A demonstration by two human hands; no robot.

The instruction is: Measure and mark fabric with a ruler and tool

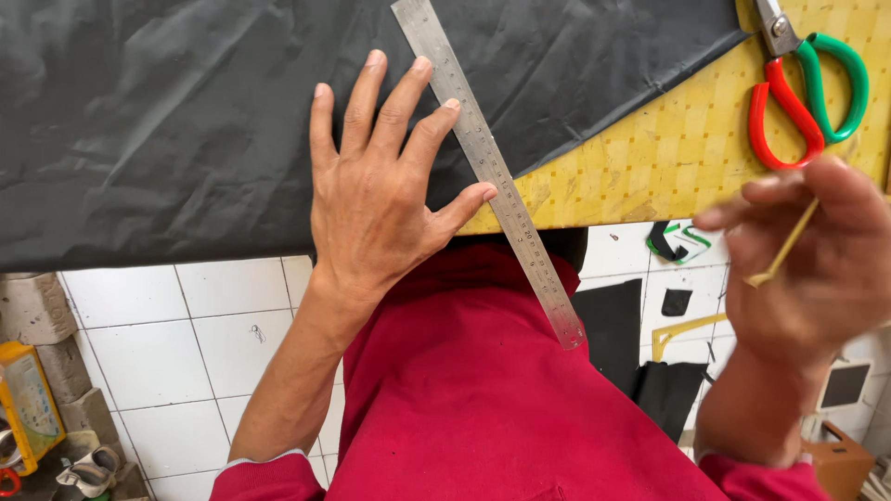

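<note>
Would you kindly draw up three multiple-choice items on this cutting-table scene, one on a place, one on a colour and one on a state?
1. Where do the scissors lie?
A. on the black fabric
B. on the bare yellow table top, at the far right
C. on the tiled floor

2. What colours are the scissor handles?
A. red and green
B. blue and white
C. both black

3. How does the left hand stand?
A. closed in a fist
B. lifted clear of the table
C. spread flat on the black fabric, beside the steel ruler

Answers: 1 B, the scissors rest on the yellow table, off the fabric. 2 A, one loop is red, the other green. 3 C, the fingers are splayed, with thumb and forefinger against the ruler's edge; the blurred right hand holds a thin yellowish stick.
</note>
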